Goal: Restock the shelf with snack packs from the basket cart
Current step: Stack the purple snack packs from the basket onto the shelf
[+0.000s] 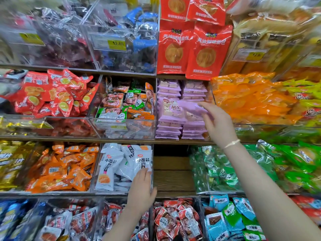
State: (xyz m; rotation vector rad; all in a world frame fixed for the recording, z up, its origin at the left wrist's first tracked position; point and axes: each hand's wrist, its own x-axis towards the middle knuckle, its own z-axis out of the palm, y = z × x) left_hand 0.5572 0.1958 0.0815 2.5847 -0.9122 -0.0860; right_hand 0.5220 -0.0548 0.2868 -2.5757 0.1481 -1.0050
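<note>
Two stacks of lilac snack packs (180, 131) fill the middle shelf slot. My right hand (217, 122) pinches a lilac pack (173, 108) in front of them, thumb under, fingers over. My left hand (140, 190) clasps the clear bin wall (152, 153) beside white packs (111, 164). Orange packs (246, 100) crowd the right, and a bare wooden gap (173, 171) lies below.

Stacked packs (169, 129) sit mid-shelf (121, 140), between a bin (125, 126) on the left and another bin (260, 126) on the right.

Bright, even light; glare on wrappers, edges blurred and warped.
</note>
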